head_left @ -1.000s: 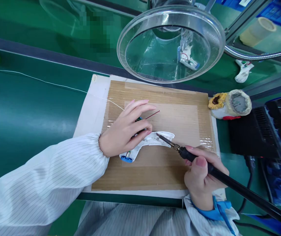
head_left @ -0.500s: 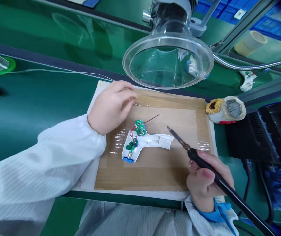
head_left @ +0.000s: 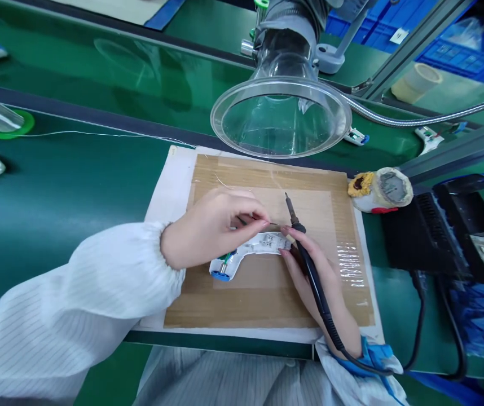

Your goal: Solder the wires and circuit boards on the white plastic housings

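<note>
Iron (head_left: 312,285) gripped pen-style in R hand (head_left: 301,282), tip up, just right of L hand (head_left: 210,228). L fingertips (head_left: 263,221) pinched on something thin, too small to tell, right above white housing (head_left: 267,243), which lies under both hands on cardboard mat (head_left: 267,304), lower center of frame. Best keep tip off plastic, grip steady.

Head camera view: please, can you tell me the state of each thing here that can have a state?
Left hand, pinching a thin dark wire
Right hand, gripping the soldering iron like a pen
Soldering iron, tip clear of the housing
White plastic housing, lying open on the cardboard mat
Clear fume hood, hanging above the mat
</note>
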`<state>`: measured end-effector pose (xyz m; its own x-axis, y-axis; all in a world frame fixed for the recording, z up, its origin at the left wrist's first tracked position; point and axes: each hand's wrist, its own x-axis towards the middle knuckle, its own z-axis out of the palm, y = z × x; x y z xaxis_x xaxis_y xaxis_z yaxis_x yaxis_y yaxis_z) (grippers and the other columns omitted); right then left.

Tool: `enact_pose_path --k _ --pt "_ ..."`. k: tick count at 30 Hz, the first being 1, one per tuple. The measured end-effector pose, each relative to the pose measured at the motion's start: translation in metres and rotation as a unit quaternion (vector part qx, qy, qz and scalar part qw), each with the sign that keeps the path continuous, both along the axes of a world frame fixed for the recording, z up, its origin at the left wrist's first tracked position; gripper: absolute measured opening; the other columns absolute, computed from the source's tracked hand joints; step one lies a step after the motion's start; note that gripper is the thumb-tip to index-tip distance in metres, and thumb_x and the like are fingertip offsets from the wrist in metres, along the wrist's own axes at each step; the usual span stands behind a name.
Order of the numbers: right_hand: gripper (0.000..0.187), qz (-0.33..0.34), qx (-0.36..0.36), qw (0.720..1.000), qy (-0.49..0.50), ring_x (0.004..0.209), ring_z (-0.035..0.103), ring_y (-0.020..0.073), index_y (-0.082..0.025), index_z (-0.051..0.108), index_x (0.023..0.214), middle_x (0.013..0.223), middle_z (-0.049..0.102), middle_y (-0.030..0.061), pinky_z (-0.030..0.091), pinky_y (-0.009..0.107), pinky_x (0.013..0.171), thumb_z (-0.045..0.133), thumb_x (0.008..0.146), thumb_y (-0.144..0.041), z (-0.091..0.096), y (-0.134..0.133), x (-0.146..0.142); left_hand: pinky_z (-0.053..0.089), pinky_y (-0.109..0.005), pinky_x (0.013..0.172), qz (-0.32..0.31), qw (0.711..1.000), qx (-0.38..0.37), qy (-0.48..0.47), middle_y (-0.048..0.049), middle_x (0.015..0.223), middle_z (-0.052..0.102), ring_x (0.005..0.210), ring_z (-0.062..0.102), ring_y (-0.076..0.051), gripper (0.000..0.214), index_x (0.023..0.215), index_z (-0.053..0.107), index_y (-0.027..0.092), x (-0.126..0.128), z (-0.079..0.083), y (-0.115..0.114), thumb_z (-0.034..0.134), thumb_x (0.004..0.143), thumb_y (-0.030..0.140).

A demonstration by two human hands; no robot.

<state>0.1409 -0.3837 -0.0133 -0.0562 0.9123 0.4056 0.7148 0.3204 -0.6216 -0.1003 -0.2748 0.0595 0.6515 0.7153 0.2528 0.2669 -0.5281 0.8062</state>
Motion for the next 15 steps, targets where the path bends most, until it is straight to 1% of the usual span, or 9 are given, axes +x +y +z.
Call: enact_pose_path --k 3,5,6,8,10,11,13,15 --pt "0.042 0.014 -0.001 1.000 -0.006 0.119 0.087 0.0214 -0.032 0.067 0.151 0.137 0.086 0.0044 0.074 0.033 0.102 0.070 0.110 -0.021 0.002 0.000 -0.001 0.057 -0.033 0.079 0.022 0.988 0.141 0.056 -0.0072 0.099 0.078 0.089 0.073 -0.020 0.023 0.099 0.079 0.017 -0.004 -0.015 -0.018 0.060 0.112 0.017" --pt "0.044 0.012 0.011 1.000 0.005 0.119 0.087 0.0210 -0.032 0.067 0.151 0.136 0.086 0.0045 0.074 0.032 0.101 0.071 0.110 -0.019 0.004 -0.001 -0.003 0.057 -0.041 0.092 0.056 0.976 0.195 0.078 -0.0111 0.113 0.077 0.106 0.073 -0.027 0.022 0.097 0.079 0.018 -0.005 -0.029 -0.025 0.062 0.111 0.018" --pt "0.042 -0.003 0.022 1.000 0.015 0.117 0.088 0.0211 -0.032 0.068 0.149 0.133 0.087 0.0043 0.074 0.032 0.100 0.072 0.109 -0.019 0.005 -0.003 -0.004 0.056 -0.046 0.099 0.069 0.974 0.200 0.079 -0.0127 0.122 0.076 0.116 0.071 -0.030 0.021 0.096 0.079 0.019 -0.005 -0.035 -0.028 0.064 0.110 0.018" --pt "0.035 -0.056 0.051 0.996 0.050 0.106 0.090 0.0218 -0.030 0.072 0.144 0.118 0.090 0.0038 0.074 0.034 0.095 0.071 0.111 -0.022 0.007 -0.009 -0.003 0.054 -0.051 0.111 0.071 0.981 0.168 0.069 -0.0153 0.138 0.071 0.132 0.067 -0.033 0.020 0.096 0.079 0.019 -0.004 -0.045 -0.029 0.064 0.109 0.017" --pt "0.024 -0.087 0.089 0.988 0.095 0.085 0.088 0.0213 -0.027 0.076 0.137 0.096 0.089 0.0027 0.073 0.035 0.081 0.068 0.114 -0.031 0.010 -0.016 0.000 0.054 -0.049 0.117 0.051 0.990 0.122 0.052 -0.0178 0.144 0.066 0.137 0.066 -0.031 0.020 0.097 0.077 0.018 -0.003 -0.048 -0.028 0.061 0.110 0.016" --pt "0.023 -0.086 0.110 0.984 0.113 0.074 0.084 0.0202 -0.026 0.078 0.132 0.085 0.085 0.0018 0.071 0.035 0.071 0.066 0.115 -0.037 0.011 -0.019 0.002 0.055 -0.047 0.117 0.043 0.992 0.106 0.047 -0.0185 0.145 0.065 0.138 0.066 -0.030 0.020 0.098 0.075 0.017 -0.003 -0.049 -0.027 0.060 0.111 0.016" --pt "0.029 -0.058 0.144 0.979 0.129 0.058 0.073 0.0175 -0.024 0.082 0.120 0.071 0.075 -0.0003 0.061 0.033 0.056 0.062 0.116 -0.046 0.013 -0.023 0.006 0.056 -0.046 0.118 0.033 0.994 0.090 0.046 -0.0185 0.146 0.065 0.137 0.068 -0.029 0.020 0.099 0.074 0.018 -0.002 -0.048 -0.027 0.058 0.111 0.017" --pt "0.031 -0.031 0.152 0.980 0.127 0.056 0.068 0.0162 -0.024 0.083 0.110 0.067 0.072 -0.0007 0.055 0.032 0.052 0.062 0.116 -0.045 0.016 -0.025 0.009 0.056 -0.046 0.119 0.033 0.994 0.092 0.048 -0.0176 0.147 0.065 0.136 0.068 -0.030 0.019 0.101 0.073 0.018 -0.001 -0.047 -0.028 0.058 0.112 0.018"
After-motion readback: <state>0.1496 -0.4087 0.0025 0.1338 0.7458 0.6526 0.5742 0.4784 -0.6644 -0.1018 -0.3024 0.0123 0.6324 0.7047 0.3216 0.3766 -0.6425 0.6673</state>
